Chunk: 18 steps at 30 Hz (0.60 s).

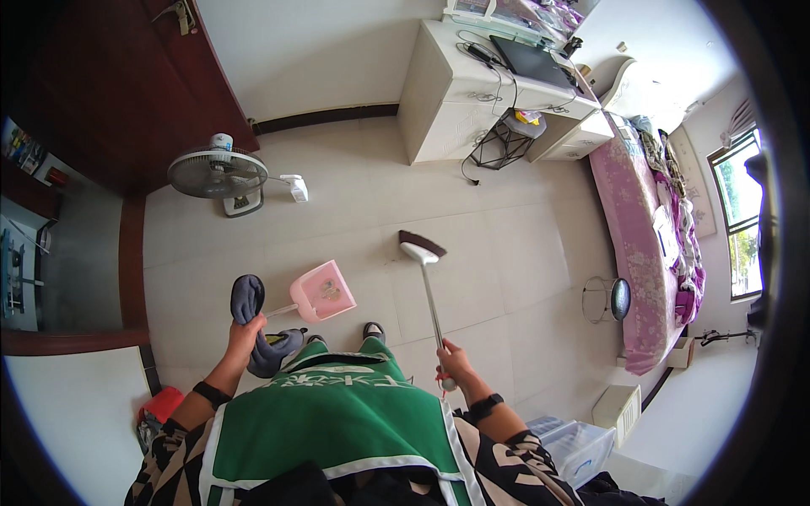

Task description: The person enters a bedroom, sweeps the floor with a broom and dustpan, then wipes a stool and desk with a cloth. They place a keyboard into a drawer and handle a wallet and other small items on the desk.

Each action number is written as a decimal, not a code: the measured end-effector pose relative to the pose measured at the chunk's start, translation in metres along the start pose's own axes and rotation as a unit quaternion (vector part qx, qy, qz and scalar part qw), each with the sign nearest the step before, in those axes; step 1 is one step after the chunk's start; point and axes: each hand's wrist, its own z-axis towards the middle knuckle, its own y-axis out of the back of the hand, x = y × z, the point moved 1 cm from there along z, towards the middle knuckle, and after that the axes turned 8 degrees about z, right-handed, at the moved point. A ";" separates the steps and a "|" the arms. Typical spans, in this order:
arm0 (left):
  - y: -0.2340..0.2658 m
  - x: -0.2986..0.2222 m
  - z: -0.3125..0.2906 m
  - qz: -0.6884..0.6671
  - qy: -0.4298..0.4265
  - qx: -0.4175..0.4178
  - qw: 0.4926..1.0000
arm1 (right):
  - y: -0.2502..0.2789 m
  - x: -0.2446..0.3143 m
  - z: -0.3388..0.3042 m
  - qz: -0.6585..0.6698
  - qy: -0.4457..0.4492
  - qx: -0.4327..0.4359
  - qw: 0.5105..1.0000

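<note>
My left hand (245, 335) is closed around a dark grey slipper (246, 297). A second grey slipper (272, 352) hangs just below it, partly behind my wrist. The pale handle of a pink dustpan (310, 297) runs up to the same fingers; whether they also grip it is hard to see. Some small debris lies in the pan. My right hand (456, 361) is wrapped round the upper end of a broom (431, 297), near a red string. Its white head with dark brown bristles rests on the tiled floor, ahead and right of the dustpan.
A standing fan (218, 173) and a white spray bottle (295, 188) are at the far left, by a dark red door (110, 93). Ahead is a white desk (456, 110) with a stool (510, 135) beneath. Right are a round stool (620, 298) and a bed (629, 244).
</note>
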 end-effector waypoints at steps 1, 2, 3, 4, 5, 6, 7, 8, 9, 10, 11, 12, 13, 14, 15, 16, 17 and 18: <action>0.002 0.000 0.004 0.004 -0.001 0.003 1.000 | 0.005 0.002 -0.019 0.006 -0.015 0.010 1.000; 0.003 0.001 0.007 0.016 0.007 0.003 1.000 | 0.010 0.002 -0.035 0.020 -0.027 0.027 0.999; 0.004 0.001 0.012 0.011 -0.003 0.015 1.000 | 0.016 0.004 -0.049 0.028 -0.027 0.020 0.999; 0.006 0.002 0.016 0.013 -0.002 0.022 1.000 | 0.024 0.005 -0.062 0.044 -0.026 0.020 0.999; 0.007 0.003 0.019 0.028 0.015 0.019 0.999 | 0.030 0.006 -0.072 0.062 -0.022 0.021 0.998; 0.008 0.003 0.021 0.019 -0.014 0.033 0.999 | 0.034 0.004 -0.080 0.067 -0.032 0.009 0.997; 0.008 0.003 0.025 0.023 -0.025 0.036 0.999 | 0.037 0.003 -0.084 0.090 -0.042 -0.004 0.995; 0.009 0.003 0.026 0.033 -0.032 0.036 0.998 | 0.041 0.002 -0.087 0.121 -0.023 -0.006 0.992; 0.010 0.004 0.027 0.041 -0.010 0.033 0.999 | 0.043 0.000 -0.086 0.151 -0.024 -0.016 0.988; 0.010 0.003 0.029 0.052 -0.005 0.022 0.998 | 0.044 -0.001 -0.081 0.159 -0.022 -0.029 0.987; 0.010 0.003 0.029 0.044 0.002 0.027 0.999 | 0.045 -0.001 -0.073 0.169 -0.023 -0.052 0.984; 0.010 0.002 0.030 0.044 -0.002 0.029 0.999 | 0.046 0.000 -0.062 0.189 -0.029 -0.060 0.980; 0.009 0.000 0.031 0.047 -0.003 0.030 0.998 | 0.046 0.001 -0.048 0.215 -0.027 -0.071 0.974; 0.008 -0.001 0.032 0.049 -0.003 0.033 0.998 | 0.045 0.002 -0.032 0.233 -0.030 -0.079 0.969; 0.009 -0.003 0.031 0.051 -0.004 0.035 0.998 | 0.042 0.002 -0.018 0.261 -0.022 -0.077 0.962; 0.008 -0.005 0.032 0.053 -0.005 0.038 0.998 | 0.038 0.004 0.000 0.288 -0.028 -0.081 0.954; 0.008 -0.007 0.032 0.055 -0.005 0.040 0.998 | 0.033 0.008 0.017 0.323 -0.026 -0.075 0.943; 0.008 -0.008 0.032 0.055 -0.007 0.042 0.998 | 0.028 0.009 0.030 0.362 -0.021 -0.077 0.929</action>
